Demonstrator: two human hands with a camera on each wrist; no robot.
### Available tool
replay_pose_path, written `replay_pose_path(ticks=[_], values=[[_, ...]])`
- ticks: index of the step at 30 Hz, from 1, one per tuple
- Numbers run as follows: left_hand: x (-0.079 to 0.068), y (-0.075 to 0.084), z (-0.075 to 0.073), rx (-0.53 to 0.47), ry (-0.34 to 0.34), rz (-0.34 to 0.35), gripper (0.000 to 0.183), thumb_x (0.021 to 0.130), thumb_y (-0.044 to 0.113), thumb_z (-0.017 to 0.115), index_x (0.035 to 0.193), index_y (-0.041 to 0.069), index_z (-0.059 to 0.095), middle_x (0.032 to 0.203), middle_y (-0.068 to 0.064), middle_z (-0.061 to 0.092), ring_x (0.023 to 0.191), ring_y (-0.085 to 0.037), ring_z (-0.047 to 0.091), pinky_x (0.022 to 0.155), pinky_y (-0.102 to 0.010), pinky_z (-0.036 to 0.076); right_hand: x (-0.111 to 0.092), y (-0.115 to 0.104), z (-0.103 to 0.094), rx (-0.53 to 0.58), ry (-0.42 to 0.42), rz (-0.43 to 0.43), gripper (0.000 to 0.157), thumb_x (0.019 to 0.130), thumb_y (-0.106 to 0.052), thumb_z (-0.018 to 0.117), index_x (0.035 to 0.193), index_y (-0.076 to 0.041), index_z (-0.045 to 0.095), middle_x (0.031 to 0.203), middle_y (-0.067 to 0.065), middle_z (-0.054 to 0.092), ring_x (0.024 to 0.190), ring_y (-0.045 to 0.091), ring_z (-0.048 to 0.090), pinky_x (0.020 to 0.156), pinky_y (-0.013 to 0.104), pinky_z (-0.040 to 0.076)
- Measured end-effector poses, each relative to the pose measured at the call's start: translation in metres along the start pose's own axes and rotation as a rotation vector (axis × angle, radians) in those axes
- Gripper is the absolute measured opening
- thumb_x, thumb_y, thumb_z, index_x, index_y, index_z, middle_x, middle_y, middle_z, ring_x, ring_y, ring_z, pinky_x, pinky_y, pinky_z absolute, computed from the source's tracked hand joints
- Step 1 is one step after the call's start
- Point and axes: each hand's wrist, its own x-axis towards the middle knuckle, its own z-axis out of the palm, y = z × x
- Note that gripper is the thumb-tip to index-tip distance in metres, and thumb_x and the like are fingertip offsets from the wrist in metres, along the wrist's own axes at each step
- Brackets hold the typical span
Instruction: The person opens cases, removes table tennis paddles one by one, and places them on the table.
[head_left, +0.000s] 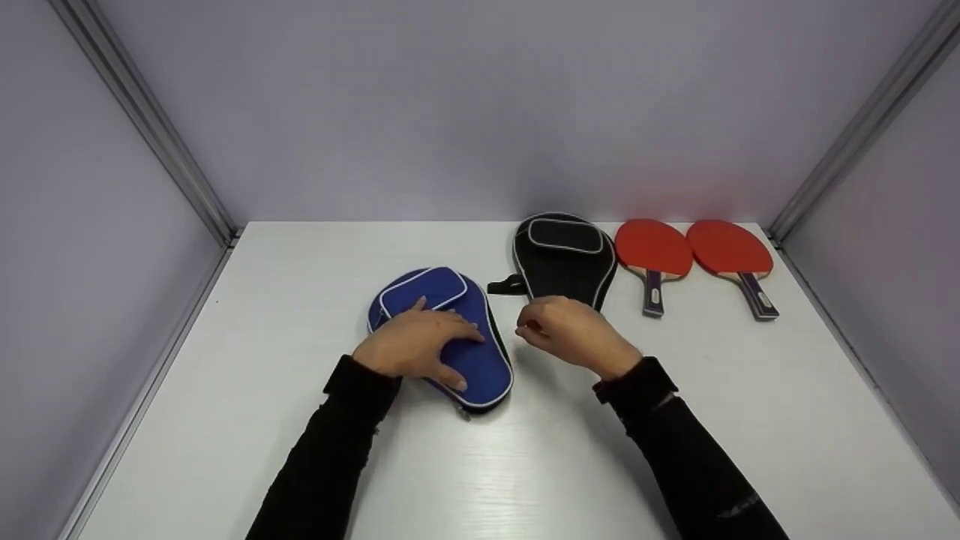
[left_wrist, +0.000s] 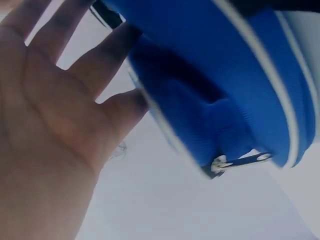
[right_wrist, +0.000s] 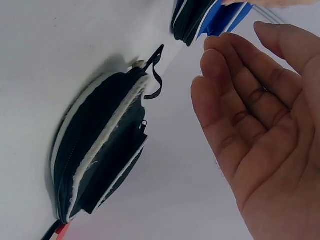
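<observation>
A blue table tennis paddle case (head_left: 487, 367) with white piping lies slanted on the table, its small pocket toward the far left. My left hand (head_left: 420, 341) rests on top of it, fingers spread. In the left wrist view the fingertips meet the edge of the blue fabric, and a metal zipper pull (left_wrist: 242, 161) dangles nearby. My right hand (head_left: 574, 334) hovers between the blue case and a black paddle case (head_left: 566, 262), its fingers loosely bent around nothing. The right wrist view shows its bare palm. A black strap (head_left: 507, 285) sticks out from the black case's left side.
To the right of the black case lie two red table tennis paddles, one (head_left: 652, 247) beside it and another (head_left: 731, 247) farther right, handles toward me. The white table (head_left: 285, 300) is bounded by grey panels at the back, left and right.
</observation>
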Motion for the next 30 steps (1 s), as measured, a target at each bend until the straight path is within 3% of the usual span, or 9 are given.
replay_pose_path(ticks=[3,7,12,18,24,30], values=[[-0.001,0.008,-0.001,0.030,-0.001,0.023,0.070,0.092,0.042,0.102,0.154,0.023,0.078,0.165,-0.004,0.074,0.165,-0.030,0.061,0.147,-0.076,0.024,0.000,0.004,0.000,0.008,-0.014,-0.015,0.011,0.111,-0.018,0.080,0.113,-0.009,0.087,0.106,0.005,0.085,0.097,0.022,0.079,0.091,0.045,0.070],[0.001,0.019,0.003,0.122,0.021,0.084,0.077,0.087,0.036,0.106,0.156,0.022,0.076,0.160,-0.005,0.076,0.158,-0.030,0.066,0.145,-0.070,0.035,0.000,0.009,0.002,0.013,-0.039,-0.025,0.010,0.111,-0.017,0.079,0.114,-0.010,0.086,0.110,0.006,0.085,0.102,0.023,0.081,0.094,0.046,0.070],[0.003,0.032,0.010,0.248,0.026,0.171,0.092,0.085,0.024,0.106,0.168,0.028,0.066,0.173,-0.002,0.067,0.168,-0.029,0.057,0.145,-0.058,0.040,0.001,0.015,0.004,0.009,-0.057,-0.032,0.010,0.111,-0.014,0.077,0.114,-0.010,0.087,0.112,0.006,0.086,0.105,0.024,0.083,0.096,0.046,0.071],[0.003,0.047,0.015,0.319,-0.011,0.217,0.077,0.091,0.010,0.099,0.160,0.031,0.074,0.175,0.003,0.066,0.174,-0.026,0.051,0.143,-0.056,0.044,0.002,0.019,0.008,0.017,-0.082,-0.028,0.012,0.112,-0.011,0.076,0.116,-0.009,0.087,0.114,0.008,0.086,0.107,0.025,0.084,0.097,0.047,0.072],[0.002,0.050,0.017,0.355,0.096,0.287,0.066,0.080,0.009,0.105,0.139,0.024,0.079,0.150,0.005,0.082,0.155,-0.021,0.068,0.135,-0.046,0.053,0.002,0.023,0.014,0.033,-0.092,-0.052,0.014,0.111,-0.009,0.077,0.119,-0.006,0.088,0.116,0.009,0.087,0.111,0.026,0.085,0.099,0.046,0.072],[0.001,0.049,0.014,0.411,0.202,0.358,0.066,0.069,0.021,0.111,0.126,0.024,0.078,0.131,0.008,0.086,0.133,-0.018,0.075,0.126,-0.039,0.058,0.002,0.023,0.019,0.045,-0.093,-0.064,0.018,0.112,-0.010,0.076,0.126,-0.005,0.087,0.122,0.010,0.087,0.117,0.027,0.085,0.104,0.047,0.071]])
